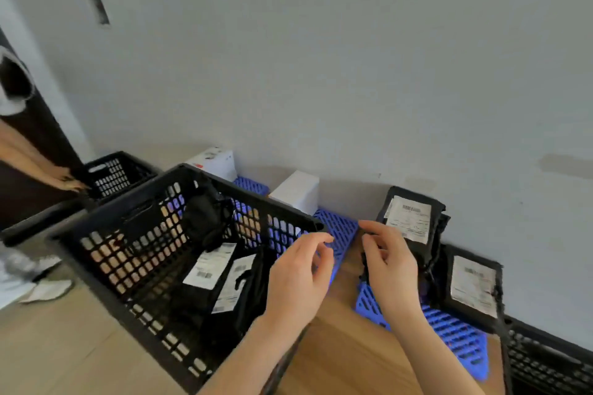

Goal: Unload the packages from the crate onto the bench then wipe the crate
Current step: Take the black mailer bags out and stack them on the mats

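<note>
A black lattice crate (pixel 106 266) stands on the wooden floor and holds several black packages with white labels (pixel 208 266). Along the wall runs the blue lattice bench (pixel 340 228). Two black labelled packages lean against the wall on it, one (pixel 409 218) above the other (pixel 475 285). My left hand (pixel 298 279) hovers over the crate's right rim with loosely curled fingers and holds nothing. My right hand (pixel 390 263) is just in front of the upper package, fingers loosely curled with nothing visibly between them. A black package edge (pixel 364 266) shows beside its palm.
Two white boxes (pixel 216 162) (pixel 298 192) stand against the wall behind the crate. Another person's hand (pixel 65 181) touches a second black crate (pixel 112 175) at the left. A third black crate (pixel 545 365) sits at the lower right. Pale items (pixel 48 290) lie on the floor at left.
</note>
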